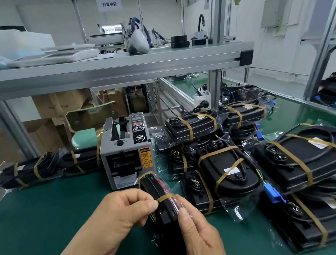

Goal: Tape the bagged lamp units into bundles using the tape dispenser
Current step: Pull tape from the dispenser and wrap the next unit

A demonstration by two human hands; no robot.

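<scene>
Bundle in hand: the held bundle (164, 209) of bagged lamp units is raised over the middle of the near edge of the green bench (47, 214). Its far end points at the tape dispenser (125, 151), which stands just beyond it.
Left hand: the left hand (118, 216) has its fingers curled. Thumb and forefinger pinch the tape band (166, 197) at the bundle's left side.
Right hand: the right hand (198, 235) grasps the bundle from the near right, with the thumb laid up along the bag just below the band (the other fingers are hidden behind it).
Done: another brown band already circles the held bundle's far end. Finished bundles (304, 158), each with two bands, are stacked from the dispenser's right side to the right edge, and more bundles (27, 172) lie at the far-left edge.
Left to do: probably only pressing this band's end down and setting the bundle aside. No untaped unit can be made out (the lower layers of the pile are partly hidden).
Around: an aluminium shelf (104, 71) runs overhead, and cardboard boxes (62, 110) stand behind the bench.
In the way: the right-hand pile crowds close. A loose bag flap and a blue connector (272, 194) lie just beside the held bundle, so room to set it down on that side looks tight.
</scene>
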